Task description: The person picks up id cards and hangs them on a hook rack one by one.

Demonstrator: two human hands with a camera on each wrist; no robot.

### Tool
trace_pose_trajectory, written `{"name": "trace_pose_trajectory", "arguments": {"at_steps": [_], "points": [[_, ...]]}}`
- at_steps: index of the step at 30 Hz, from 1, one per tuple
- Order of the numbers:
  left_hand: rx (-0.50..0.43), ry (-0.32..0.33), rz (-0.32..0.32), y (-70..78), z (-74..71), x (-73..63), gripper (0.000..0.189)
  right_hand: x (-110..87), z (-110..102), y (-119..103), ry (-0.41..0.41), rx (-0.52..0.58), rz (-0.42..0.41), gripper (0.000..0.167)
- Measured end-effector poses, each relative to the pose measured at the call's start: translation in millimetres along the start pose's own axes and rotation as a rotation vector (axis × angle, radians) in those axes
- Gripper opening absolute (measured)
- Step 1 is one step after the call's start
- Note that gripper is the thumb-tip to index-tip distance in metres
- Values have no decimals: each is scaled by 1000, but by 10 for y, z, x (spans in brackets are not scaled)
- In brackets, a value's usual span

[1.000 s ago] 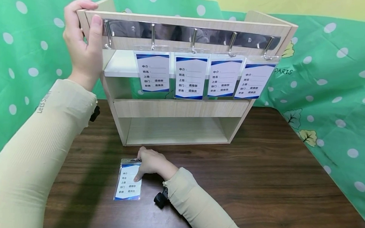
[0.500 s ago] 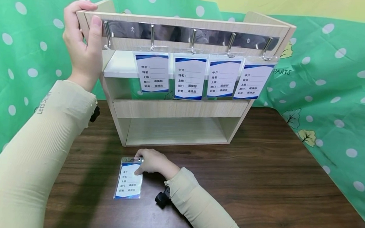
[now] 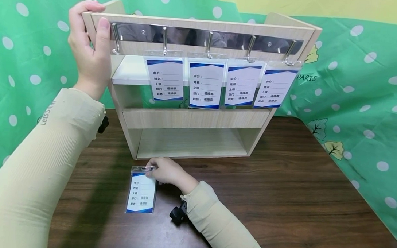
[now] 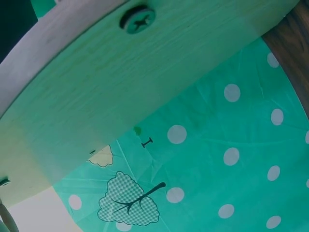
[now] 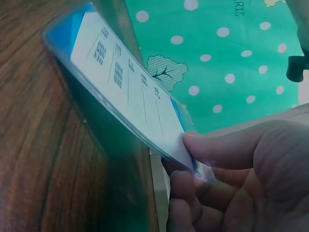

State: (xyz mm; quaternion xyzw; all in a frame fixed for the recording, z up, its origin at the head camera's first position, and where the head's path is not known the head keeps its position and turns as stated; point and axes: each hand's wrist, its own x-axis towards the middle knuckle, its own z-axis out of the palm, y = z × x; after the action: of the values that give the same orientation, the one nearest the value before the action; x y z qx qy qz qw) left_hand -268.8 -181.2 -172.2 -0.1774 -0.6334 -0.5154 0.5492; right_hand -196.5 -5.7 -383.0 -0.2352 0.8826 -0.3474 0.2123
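Note:
My left hand [image 3: 90,58] grips the upper left corner of a pale wooden rack [image 3: 195,119], its thumb on the front face. Between thumb and fingers, my right hand [image 3: 169,172] pinches the top end of a clear ID badge holder [image 3: 141,193] with a white and blue card inside. In the right wrist view the badge [image 5: 128,89] slants up off the tabletop. A metal hook strip [image 3: 185,35] runs along the rack's front. Badges hang from its hooks, among them a badge [image 3: 165,79] on the second hook from the left; the leftmost hook [image 3: 116,39] bears none.
The rack stands on a dark wooden table [image 3: 297,200], with an open lower compartment [image 3: 191,142] facing me. Behind it hangs a green dotted cloth [image 3: 360,89]. More hanging badges [image 3: 204,86] fill the hooks to the right.
My right thumb has shifted from the card's face up toward its top edge, and the badge has come up slightly with the hand. The left hand stays on the rack corner.

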Motion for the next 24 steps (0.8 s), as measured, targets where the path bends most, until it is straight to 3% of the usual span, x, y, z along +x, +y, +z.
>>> {"name": "trace_pose_trajectory", "arguments": {"at_steps": [9,24], "points": [[-1,10,-5,32,-3,-14,24,-22,-30,-51,38,39,-53,15],[1,-3,3,9,14,-7,24,-119,-87,-206,113,212,-118,16]]}}
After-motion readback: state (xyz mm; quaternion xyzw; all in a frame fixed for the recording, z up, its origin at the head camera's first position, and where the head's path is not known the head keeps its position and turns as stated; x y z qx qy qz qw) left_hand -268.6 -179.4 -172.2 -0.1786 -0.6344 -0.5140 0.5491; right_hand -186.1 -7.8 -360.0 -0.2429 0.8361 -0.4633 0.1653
